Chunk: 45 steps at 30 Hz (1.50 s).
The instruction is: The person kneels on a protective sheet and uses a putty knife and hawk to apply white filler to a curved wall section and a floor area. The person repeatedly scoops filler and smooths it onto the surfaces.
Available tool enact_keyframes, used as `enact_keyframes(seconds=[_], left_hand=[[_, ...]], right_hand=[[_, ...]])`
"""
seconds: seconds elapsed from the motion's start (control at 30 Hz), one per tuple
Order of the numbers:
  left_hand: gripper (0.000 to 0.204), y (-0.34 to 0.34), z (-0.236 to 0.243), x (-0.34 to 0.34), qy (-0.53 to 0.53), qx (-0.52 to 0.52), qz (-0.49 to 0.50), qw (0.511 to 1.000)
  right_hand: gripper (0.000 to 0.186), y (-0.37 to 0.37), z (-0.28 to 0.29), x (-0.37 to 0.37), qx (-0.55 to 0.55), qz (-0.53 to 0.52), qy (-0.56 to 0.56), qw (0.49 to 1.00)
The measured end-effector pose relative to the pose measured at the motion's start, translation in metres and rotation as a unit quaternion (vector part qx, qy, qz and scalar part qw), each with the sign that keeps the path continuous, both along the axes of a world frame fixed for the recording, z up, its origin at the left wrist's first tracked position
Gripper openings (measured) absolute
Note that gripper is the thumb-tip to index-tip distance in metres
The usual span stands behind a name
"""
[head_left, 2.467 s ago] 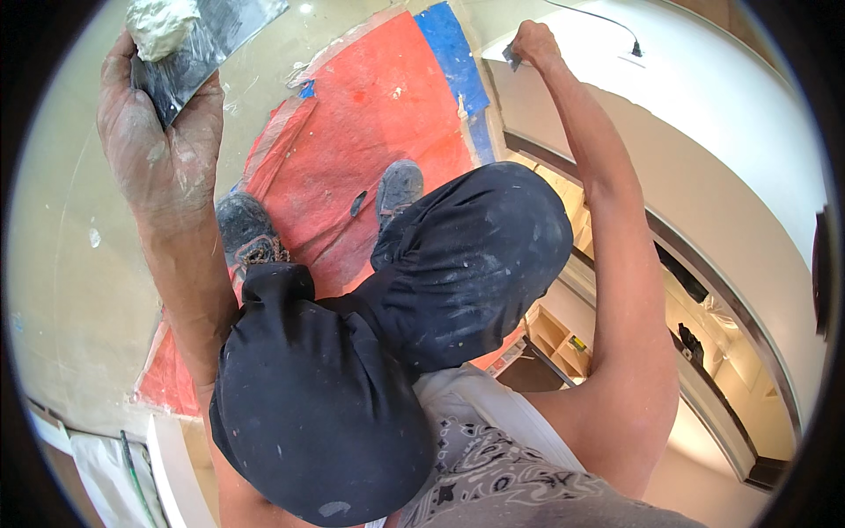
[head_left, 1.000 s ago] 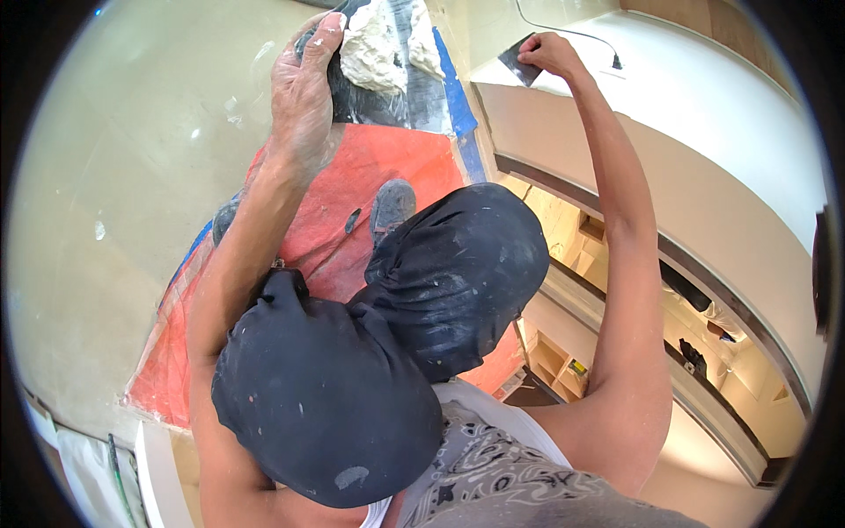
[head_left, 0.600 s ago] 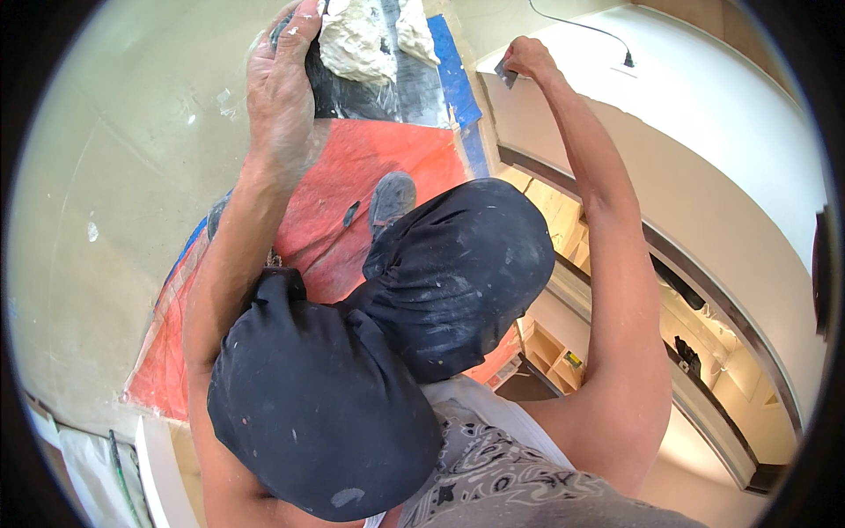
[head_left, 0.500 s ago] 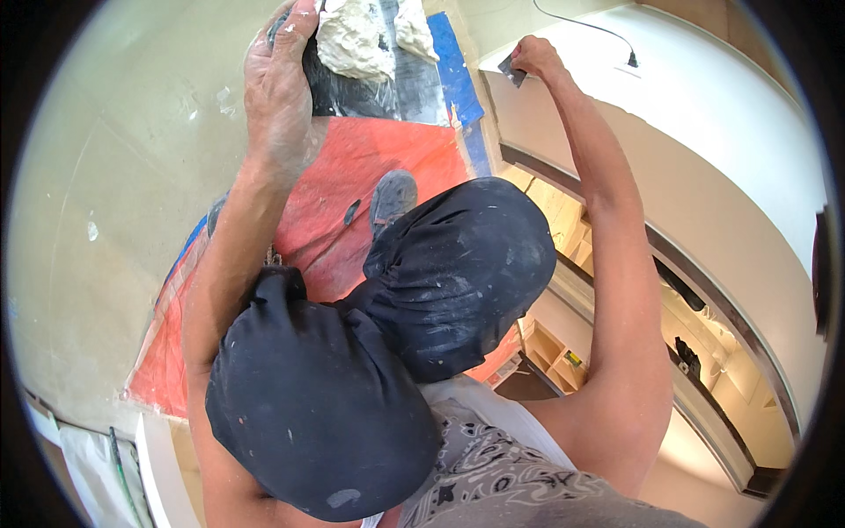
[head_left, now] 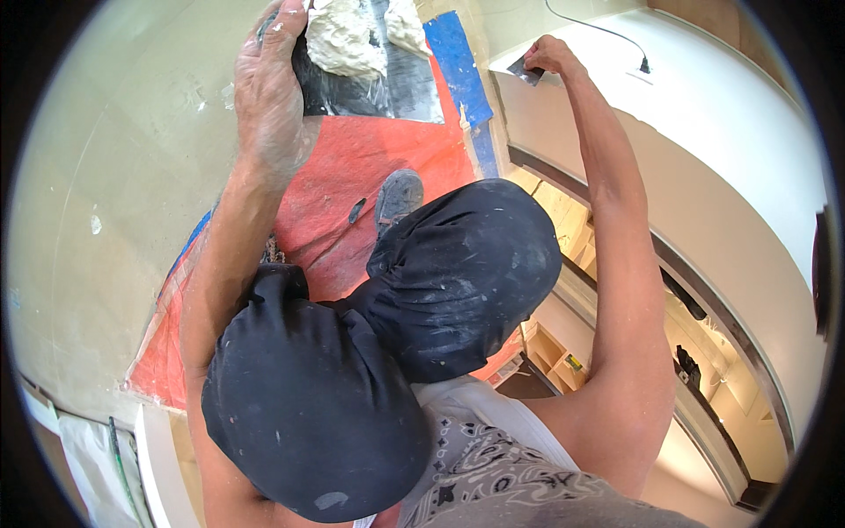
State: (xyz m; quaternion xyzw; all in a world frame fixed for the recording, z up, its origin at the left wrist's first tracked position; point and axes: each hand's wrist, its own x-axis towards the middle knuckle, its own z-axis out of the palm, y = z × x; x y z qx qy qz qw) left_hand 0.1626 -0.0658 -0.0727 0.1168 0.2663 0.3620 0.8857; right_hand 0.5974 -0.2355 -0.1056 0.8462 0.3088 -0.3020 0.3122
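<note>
At the top left my left hand (head_left: 271, 101) is closed on the edge of a dark flat board (head_left: 374, 99), its thumb over the near side. Two heaps of white putty (head_left: 345, 42) lie on that board, and wet smears streak its surface. At the upper right, my outstretched right hand (head_left: 553, 55) pinches a small dark scraper (head_left: 528, 74). The blade is at the edge where the bright white surface (head_left: 607, 66) meets the beige face below it; I cannot tell how firmly it touches. Part of the left fingers is cut off by the picture's top.
Red sheeting (head_left: 352, 158) with blue strips (head_left: 459, 70) covers the floor under my bent, black-clad knees (head_left: 458, 273) and one shoe (head_left: 398, 198). A black cable (head_left: 607, 33) hangs at the upper right. Lit wooden shelving (head_left: 553, 356) shows to the right, a greenish-grey surface (head_left: 97, 176) to the left.
My right hand and the scraper have shifted slightly right, and the blade's angle has turned. The board in my left hand sits a little further left in view. Both grips stay the same.
</note>
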Motion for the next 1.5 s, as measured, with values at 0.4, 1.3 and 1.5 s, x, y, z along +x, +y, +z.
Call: enact_keyframes(seconds=[0.4,1.3,1.5], left_hand=[[0.031,0.002,0.0,-0.003,-0.003,-0.008,0.001,1.0],[0.031,-0.001,0.007,-0.007,-0.009,-0.019,0.013,1.0],[0.031,-0.001,0.01,-0.007,-0.022,-0.034,0.007,0.999]], right_hand=[[0.022,0.003,0.017,0.03,0.005,0.09,-0.116,0.989],[0.018,0.009,0.058,-0.011,-0.007,0.132,-0.061,0.989],[0.015,0.006,0.068,0.008,-0.023,0.195,-0.109,0.974]])
